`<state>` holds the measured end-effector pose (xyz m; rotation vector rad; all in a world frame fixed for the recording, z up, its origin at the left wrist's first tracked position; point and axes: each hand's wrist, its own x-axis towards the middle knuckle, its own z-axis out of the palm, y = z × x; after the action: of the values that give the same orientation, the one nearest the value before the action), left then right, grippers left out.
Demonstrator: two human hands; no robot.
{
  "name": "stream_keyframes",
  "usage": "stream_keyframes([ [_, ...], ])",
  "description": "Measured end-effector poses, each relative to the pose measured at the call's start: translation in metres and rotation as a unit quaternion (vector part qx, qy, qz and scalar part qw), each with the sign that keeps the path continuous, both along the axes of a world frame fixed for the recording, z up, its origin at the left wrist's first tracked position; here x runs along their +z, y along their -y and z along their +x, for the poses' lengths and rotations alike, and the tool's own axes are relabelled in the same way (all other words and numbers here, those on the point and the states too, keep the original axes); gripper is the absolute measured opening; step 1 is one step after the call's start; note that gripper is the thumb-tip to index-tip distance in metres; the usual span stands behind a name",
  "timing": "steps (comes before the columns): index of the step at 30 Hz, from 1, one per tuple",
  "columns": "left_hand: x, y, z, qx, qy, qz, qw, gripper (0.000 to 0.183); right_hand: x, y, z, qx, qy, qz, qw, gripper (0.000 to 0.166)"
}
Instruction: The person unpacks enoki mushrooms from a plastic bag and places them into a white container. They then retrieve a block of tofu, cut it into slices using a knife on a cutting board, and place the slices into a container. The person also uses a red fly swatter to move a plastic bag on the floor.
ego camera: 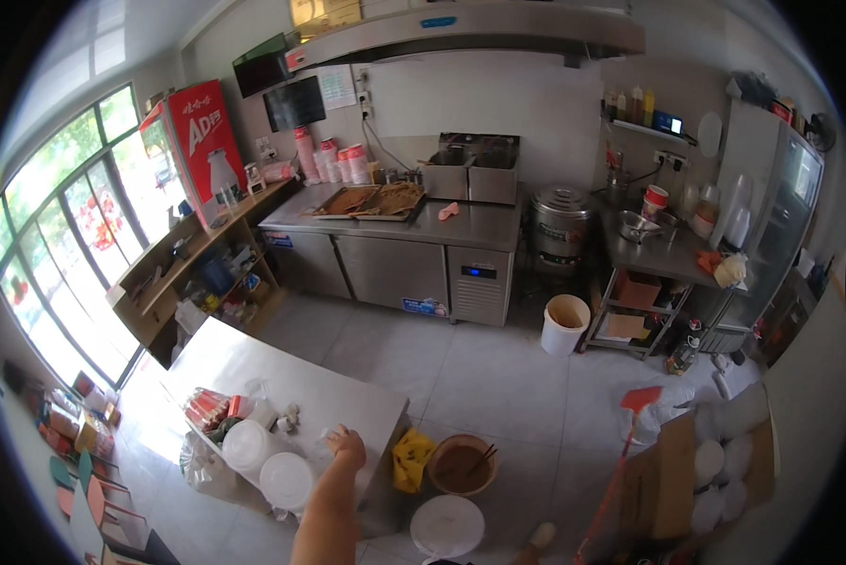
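Observation:
My left hand [345,446] reaches down over the steel-topped table [352,409], fingers bent near its surface. A small clear plastic item [315,443] lies beside the fingertips; whether I grip it cannot be made out. To the hand's left stand two white lidded tubs [248,443] [287,482]. Behind them are red-and-white packets [207,408] and a few small pale pieces [289,418]. My right hand is out of view.
On the floor right of the table are a yellow plastic bag [413,459], a tub of brown liquid with sticks [458,470] and a white round lid [448,526]. A red-handled dustpan [638,400] and an open carton [652,480] stand farther right. A steel counter [395,261] runs behind.

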<state>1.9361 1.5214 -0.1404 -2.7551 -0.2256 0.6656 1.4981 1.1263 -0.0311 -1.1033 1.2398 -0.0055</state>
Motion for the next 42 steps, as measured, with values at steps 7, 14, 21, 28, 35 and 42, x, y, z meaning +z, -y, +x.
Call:
stream_keyframes([
  [7,0.014,0.127,-0.041,-0.136,0.025,-0.212,0.967,0.062,-0.065,0.162,0.064,0.143,-0.019,-0.092,0.985,0.032],
  [14,0.002,0.291,-0.084,-0.213,-0.073,-0.355,0.907,0.051,-0.106,0.300,0.084,0.274,0.033,-0.219,0.936,0.037],
  [21,-0.110,0.297,-0.178,-0.050,-0.213,-0.361,0.907,0.046,-0.115,0.340,0.103,0.302,0.042,-0.284,0.909,0.037],
  [28,-0.111,0.297,-0.161,0.062,-0.297,-0.310,0.901,0.043,-0.113,0.405,0.179,0.346,0.020,-0.239,0.907,0.038],
  [35,-0.086,0.344,0.015,0.068,-0.247,-0.310,0.916,0.041,-0.153,0.445,0.272,0.245,-0.008,-0.229,0.942,0.042],
  [42,-0.090,0.491,0.147,-0.025,-0.260,-0.363,0.895,0.039,-0.149,0.505,0.338,0.114,0.031,-0.248,0.961,0.045],
])
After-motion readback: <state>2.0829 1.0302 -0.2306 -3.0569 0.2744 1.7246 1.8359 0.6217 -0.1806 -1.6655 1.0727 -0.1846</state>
